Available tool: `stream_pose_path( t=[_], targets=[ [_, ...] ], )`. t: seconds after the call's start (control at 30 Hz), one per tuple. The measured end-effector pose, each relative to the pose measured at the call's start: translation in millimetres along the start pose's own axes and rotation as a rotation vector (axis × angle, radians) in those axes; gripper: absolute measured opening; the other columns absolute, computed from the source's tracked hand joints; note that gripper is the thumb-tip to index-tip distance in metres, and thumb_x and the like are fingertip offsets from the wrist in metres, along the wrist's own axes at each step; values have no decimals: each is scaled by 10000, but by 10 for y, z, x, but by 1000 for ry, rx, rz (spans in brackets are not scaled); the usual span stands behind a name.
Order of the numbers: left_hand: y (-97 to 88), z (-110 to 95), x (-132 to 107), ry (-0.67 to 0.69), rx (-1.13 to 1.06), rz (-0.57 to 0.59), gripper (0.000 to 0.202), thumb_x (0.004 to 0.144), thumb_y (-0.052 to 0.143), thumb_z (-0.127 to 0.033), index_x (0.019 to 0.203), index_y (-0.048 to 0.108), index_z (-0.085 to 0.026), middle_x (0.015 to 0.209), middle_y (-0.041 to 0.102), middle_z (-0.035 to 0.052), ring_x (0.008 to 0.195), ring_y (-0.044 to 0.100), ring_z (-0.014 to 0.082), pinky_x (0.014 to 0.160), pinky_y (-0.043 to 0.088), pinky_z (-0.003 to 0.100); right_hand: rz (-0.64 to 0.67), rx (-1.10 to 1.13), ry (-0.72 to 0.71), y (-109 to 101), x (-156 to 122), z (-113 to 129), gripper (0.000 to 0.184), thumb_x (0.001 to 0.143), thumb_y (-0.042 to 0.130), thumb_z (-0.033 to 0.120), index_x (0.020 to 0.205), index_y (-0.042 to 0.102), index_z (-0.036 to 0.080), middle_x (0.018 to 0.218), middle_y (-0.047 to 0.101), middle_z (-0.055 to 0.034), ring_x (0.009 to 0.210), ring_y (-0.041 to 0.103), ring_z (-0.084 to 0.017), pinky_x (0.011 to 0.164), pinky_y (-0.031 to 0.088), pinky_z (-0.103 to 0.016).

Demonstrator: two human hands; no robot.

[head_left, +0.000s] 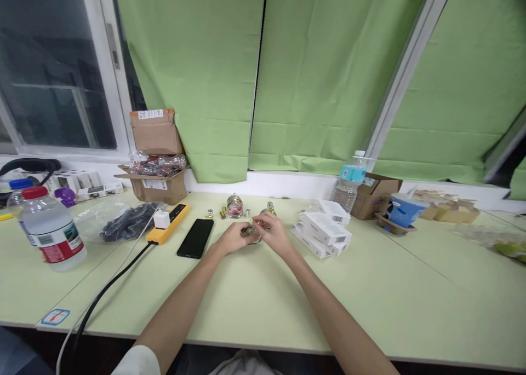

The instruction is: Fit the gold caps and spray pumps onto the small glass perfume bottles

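Both my hands meet over the pale green table (255,293) near its far middle. My left hand (233,238) is curled round a small glass bottle with gold trim (250,233). My right hand (273,231) pinches at the same bottle from the right, fingers closed. Just behind stand another small round glass bottle (235,206), a further one (270,206) partly hidden by my right hand, and a few small gold caps (222,213). A black phone (195,237) lies flat to the left of my left hand.
White small boxes (322,229) are stacked right of my hands. A yellow power strip (168,223) with a white plug and black cable lies left. Water bottles (50,230) (350,180), cardboard boxes (156,161), a blue cup (404,209) and a bag of dark items (123,219) ring the table.
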State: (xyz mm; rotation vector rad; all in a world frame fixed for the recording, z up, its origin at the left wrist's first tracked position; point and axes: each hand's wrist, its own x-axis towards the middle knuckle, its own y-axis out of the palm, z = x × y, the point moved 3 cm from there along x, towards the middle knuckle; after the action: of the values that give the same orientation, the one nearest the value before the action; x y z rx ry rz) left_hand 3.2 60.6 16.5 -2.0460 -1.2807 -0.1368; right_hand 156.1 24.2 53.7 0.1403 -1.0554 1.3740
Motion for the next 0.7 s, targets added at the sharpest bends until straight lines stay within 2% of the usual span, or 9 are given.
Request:
stream_pose_path(
  t=[0.27, 0.43, 0.7],
  targets=[
    [10, 15, 2, -34, 57, -1, 409, 768, 629, -520, 883, 668, -129, 727, 568, 10, 662, 465, 138, 578, 335, 237, -47, 207, 171, 58, 22, -170, 305, 769, 701, 460, 906, 729, 189, 864, 647, -61, 796, 611, -198, 722, 499, -324],
    [12, 11, 5, -28, 75, -11, 408, 775, 624, -522, 892, 673, -134, 748, 587, 16, 670, 468, 139, 594, 345, 241, -67, 261, 272, 80, 30, -249, 345, 694, 757, 470, 876, 736, 177, 859, 676, -65, 786, 606, -202, 723, 488, -328],
    [-2, -9, -1, -25, 46, 5, 440, 769, 634, -493, 1004, 682, -124, 794, 611, 30, 705, 488, 150, 610, 362, 242, -81, 265, 320, 126, 33, -239, 317, 696, 746, 468, 793, 677, 174, 776, 664, -39, 688, 570, -172, 654, 459, -301]
  ],
)
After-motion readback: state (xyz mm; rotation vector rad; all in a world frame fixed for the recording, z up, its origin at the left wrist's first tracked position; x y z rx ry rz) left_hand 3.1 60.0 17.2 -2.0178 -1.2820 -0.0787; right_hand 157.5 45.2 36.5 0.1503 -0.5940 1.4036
